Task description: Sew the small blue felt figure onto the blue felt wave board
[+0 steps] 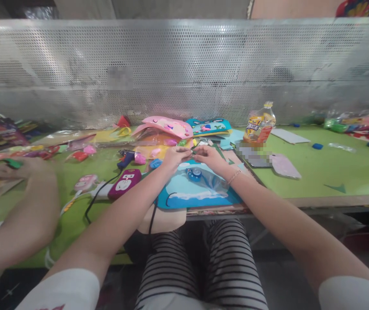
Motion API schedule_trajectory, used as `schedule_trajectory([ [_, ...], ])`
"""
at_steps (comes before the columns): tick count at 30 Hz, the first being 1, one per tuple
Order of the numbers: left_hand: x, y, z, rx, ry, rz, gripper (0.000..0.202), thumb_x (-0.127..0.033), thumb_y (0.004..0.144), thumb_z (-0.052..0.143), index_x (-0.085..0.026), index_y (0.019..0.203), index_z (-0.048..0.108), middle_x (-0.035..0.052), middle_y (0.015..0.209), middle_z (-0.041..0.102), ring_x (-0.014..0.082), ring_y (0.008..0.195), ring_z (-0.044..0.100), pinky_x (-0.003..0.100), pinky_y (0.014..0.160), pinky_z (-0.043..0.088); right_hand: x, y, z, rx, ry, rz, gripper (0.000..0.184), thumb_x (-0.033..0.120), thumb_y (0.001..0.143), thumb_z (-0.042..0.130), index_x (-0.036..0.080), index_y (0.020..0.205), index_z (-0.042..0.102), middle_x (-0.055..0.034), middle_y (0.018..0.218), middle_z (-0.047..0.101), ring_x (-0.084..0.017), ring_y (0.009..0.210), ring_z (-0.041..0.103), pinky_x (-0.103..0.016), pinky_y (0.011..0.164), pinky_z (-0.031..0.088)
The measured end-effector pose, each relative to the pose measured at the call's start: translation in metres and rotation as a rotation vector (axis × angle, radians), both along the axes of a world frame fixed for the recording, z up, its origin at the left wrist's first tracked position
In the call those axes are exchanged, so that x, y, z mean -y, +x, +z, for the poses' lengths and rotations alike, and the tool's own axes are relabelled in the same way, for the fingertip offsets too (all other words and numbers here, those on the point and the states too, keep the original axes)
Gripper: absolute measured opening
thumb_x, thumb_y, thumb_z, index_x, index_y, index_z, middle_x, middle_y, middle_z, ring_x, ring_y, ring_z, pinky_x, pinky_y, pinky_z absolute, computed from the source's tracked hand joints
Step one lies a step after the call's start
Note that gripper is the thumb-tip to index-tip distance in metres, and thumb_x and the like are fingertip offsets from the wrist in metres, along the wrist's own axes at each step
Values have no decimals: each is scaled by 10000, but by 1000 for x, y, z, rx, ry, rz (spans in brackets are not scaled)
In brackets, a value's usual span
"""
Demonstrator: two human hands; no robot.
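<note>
green scrap (193, 149) in narrow shared grip of left hand (174, 156) and right hand (208, 156), above blue felt board (200, 194)

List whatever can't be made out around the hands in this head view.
Head view, where the left hand and right hand meet: what lies there is too small and covered by fingers, so the grip is unclear.
Head view, grey patch beside the bottle: blurred out, so what lies there is hidden.
Head view, co-worker's hand: motion-blurred, with the arm cut by the left edge.
Head view, bottle label: too small to read.
</note>
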State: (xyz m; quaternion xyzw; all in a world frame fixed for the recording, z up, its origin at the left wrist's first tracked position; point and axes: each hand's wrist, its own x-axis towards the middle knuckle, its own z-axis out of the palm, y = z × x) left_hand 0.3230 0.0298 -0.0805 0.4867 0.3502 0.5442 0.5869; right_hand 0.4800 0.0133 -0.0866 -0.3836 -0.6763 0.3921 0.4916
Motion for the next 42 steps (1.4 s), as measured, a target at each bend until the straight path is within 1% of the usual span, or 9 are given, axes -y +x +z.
schedule_trajectory([
  [4, -3, -2, -3, 3, -23, -10, 236, -94, 493, 812, -87, 666, 652, 25, 623, 655, 117, 604, 640, 263, 733, 533, -6, 2, -3, 18, 45, -46, 270, 262, 659, 719, 163, 883, 607, -18, 774, 667, -130, 702, 607, -296, 706, 513],
  [8, -4, -3, -4, -58, -28, 11, 270, -176, 501, 832, -86, 701, 674, 43, 654, 669, 127, 627, 648, 266, 735, 529, -7, 4, -4, -6, 69, -40, 229, 256, 641, 719, 164, 830, 628, -31, 827, 684, -150, 770, 623, -316, 762, 506],
  [13, -4, -2, -3, -128, -17, 28, 298, -297, 546, 822, -92, 702, 672, 46, 612, 665, 125, 586, 638, 243, 657, 526, -7, 3, -3, -42, 28, -59, 215, 235, 621, 715, 160, 809, 640, -26, 799, 685, -155, 758, 627, -326, 761, 507],
  [20, -6, -1, -3, -185, -11, 64, 324, -395, 629, 761, -96, 636, 634, 37, 540, 634, 109, 479, 594, 233, 557, 508, -7, 3, -3, -80, 6, -67, 258, 277, 591, 741, 163, 791, 625, -11, 728, 662, -140, 687, 606, -313, 707, 504],
  [24, -6, -1, -2, -160, -23, 50, 282, -317, 594, 794, -87, 678, 655, 44, 570, 647, 105, 504, 606, 224, 578, 511, -5, 3, -2, -64, 15, -73, 235, 277, 608, 723, 161, 792, 634, -15, 738, 662, -143, 695, 607, -312, 705, 505],
  [29, -4, -2, -2, -114, -28, 31, 293, -249, 535, 827, -94, 729, 670, 45, 621, 662, 114, 585, 637, 229, 649, 529, -2, 4, 1, -23, 47, -129, 245, 331, 604, 720, 159, 768, 662, -24, 730, 668, -154, 698, 595, -321, 706, 499],
  [34, -2, -2, 2, -49, -47, -10, 163, -176, 632, 756, -96, 729, 652, 51, 640, 667, 111, 609, 645, 214, 657, 530, -6, 9, 0, -26, 40, -174, 230, 320, 603, 713, 160, 766, 683, -29, 740, 674, -158, 710, 597, -328, 721, 497],
  [37, -1, -3, 4, -3, -72, -18, 85, -83, 674, 688, -95, 744, 642, 57, 683, 676, 111, 637, 656, 224, 696, 534, -12, 11, -3, -84, 21, -164, 215, 304, 597, 710, 161, 757, 684, -30, 751, 680, -155, 721, 607, -335, 748, 500],
  [42, -2, -3, 4, -11, -68, -1, 102, -7, 684, 632, -93, 738, 630, 46, 706, 674, 98, 646, 655, 214, 711, 529, -18, 15, -5, -172, 2, -153, 209, 304, 583, 724, 171, 734, 669, -19, 730, 672, -145, 711, 618, -328, 761, 508],
])
